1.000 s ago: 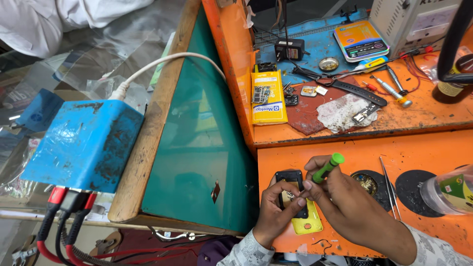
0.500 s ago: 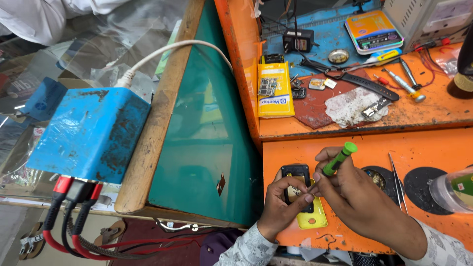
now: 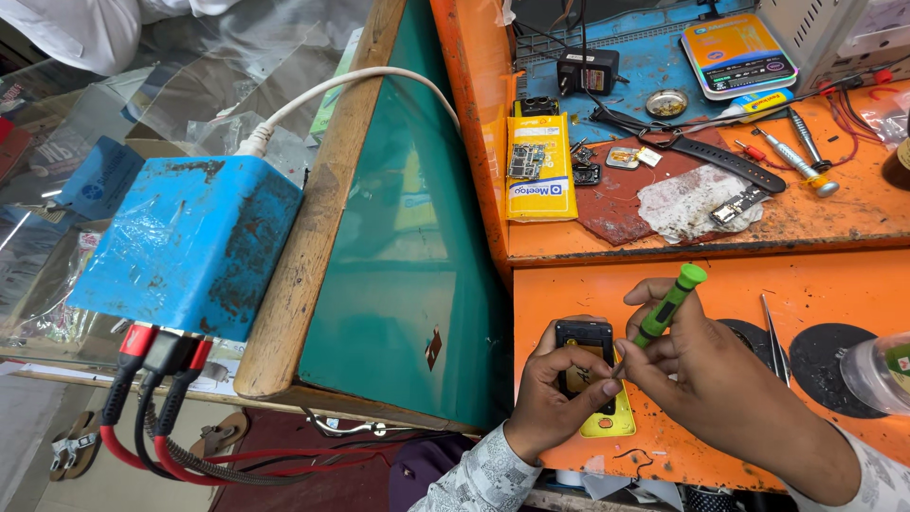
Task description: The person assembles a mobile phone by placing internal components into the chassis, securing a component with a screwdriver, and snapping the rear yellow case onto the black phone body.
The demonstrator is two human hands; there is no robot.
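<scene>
Left hand (image 3: 555,393) grips a small opened phone (image 3: 586,365), fingers curled around its dark back; the phone lies over a yellow cover (image 3: 614,420) on the orange bench (image 3: 834,284). Right hand (image 3: 706,365) pinches a green-handled screwdriver (image 3: 666,308), tip down at the phone's right edge. Tweezers (image 3: 772,327) lie just right. Farther off: a yellow packet (image 3: 537,171), a white cloth (image 3: 687,204). Far left, a blue box (image 3: 190,242).

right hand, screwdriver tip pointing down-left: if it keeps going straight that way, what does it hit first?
Most likely the small black phone that the left hand steadies. The right hand angles the green screwdriver down-left at it; the tip is hidden behind fingers, so contact is unclear.
</scene>
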